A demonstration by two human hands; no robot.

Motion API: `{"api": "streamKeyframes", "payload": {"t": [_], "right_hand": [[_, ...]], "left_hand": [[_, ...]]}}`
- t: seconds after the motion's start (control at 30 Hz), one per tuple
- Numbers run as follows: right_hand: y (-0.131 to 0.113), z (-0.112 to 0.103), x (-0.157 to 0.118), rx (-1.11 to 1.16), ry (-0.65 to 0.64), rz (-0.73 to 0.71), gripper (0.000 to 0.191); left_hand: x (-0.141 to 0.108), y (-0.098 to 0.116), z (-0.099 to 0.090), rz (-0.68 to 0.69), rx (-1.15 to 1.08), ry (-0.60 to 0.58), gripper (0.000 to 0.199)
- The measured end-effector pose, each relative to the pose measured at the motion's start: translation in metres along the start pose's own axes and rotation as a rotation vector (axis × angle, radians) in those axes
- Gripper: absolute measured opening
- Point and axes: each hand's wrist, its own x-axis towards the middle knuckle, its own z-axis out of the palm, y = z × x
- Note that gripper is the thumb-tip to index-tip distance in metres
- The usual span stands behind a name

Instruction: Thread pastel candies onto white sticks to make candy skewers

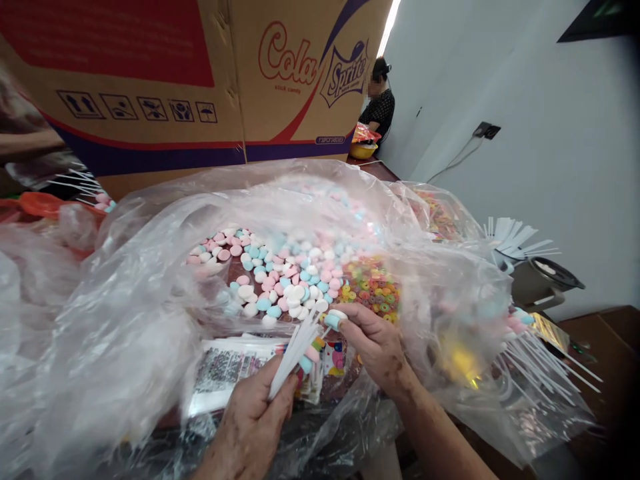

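My left hand point(260, 410) is closed around a bundle of thin white sticks point(296, 347), which slant up and to the right. Pink, blue and yellowish candies point(309, 360) show beside the bundle, seemingly on sticks. Between the thumb and fingers of my right hand point(375, 343) is a marshmallow point(334, 319), blue and white, close to the tips of the sticks. Beyond both hands lies a loose pile of pink, white and blue marshmallows point(287, 283). To its right are small ring-shaped gummy candies point(375, 287). Printed wrappers point(235, 367) lie just left of the bundle.
Clear plastic sheeting point(135, 333) surrounds the candy. A large cardboard box point(165, 73) stands behind it. At the right are a bundle of sticks with marshmallows point(537, 357) and a grey pitcher point(540, 287). Another person point(383, 100) is at the back; an arm point(30, 143) shows at left.
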Motion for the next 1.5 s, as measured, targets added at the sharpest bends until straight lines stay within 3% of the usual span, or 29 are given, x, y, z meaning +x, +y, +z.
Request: {"api": "streamKeyframes", "payload": {"t": [0.23,0.43,0.67,0.83,0.97,1.07,1.13,1.17,1.33,1.5], "right_hand": [[0.003,-0.003,-0.004,-0.437,0.012,-0.545,0.031],[-0.001,0.005,-0.015,-0.538,0.060,-0.683,0.033],[0.000,0.021,-0.022,-0.482,0.023,-0.711,0.041],[-0.001,0.033,-0.026,-0.476,-0.065,-0.673,0.043],[-0.007,0.028,-0.024,-0.428,-0.128,-0.617,0.043],[-0.010,0.012,-0.014,-0.438,0.016,-0.486,0.038],[-0.007,-0.001,-0.003,-0.562,0.131,-0.374,0.031],[-0.004,-0.006,0.003,-0.657,0.126,-0.332,0.026],[0.020,-0.014,0.021,-1.041,-0.145,-0.280,0.022],[0.023,-0.011,0.022,-1.018,-0.196,-0.314,0.019]], "left_hand": [[-0.005,-0.003,0.005,0.012,-0.055,0.043,0.035],[-0.006,-0.010,0.005,0.056,-0.108,0.157,0.024],[-0.010,-0.011,0.008,0.037,-0.049,0.028,0.031],[-0.010,-0.009,0.008,0.013,-0.067,0.069,0.035],[-0.009,-0.004,0.009,-0.037,-0.152,0.159,0.034],[-0.006,0.002,0.008,-0.030,-0.343,0.243,0.025],[-0.004,0.005,0.005,-0.032,-0.424,0.282,0.022],[-0.004,0.006,0.003,-0.052,-0.425,0.281,0.024],[-0.008,0.006,-0.004,-0.135,-0.356,0.213,0.029],[-0.009,0.012,-0.006,-0.140,-0.335,0.209,0.029]]}}
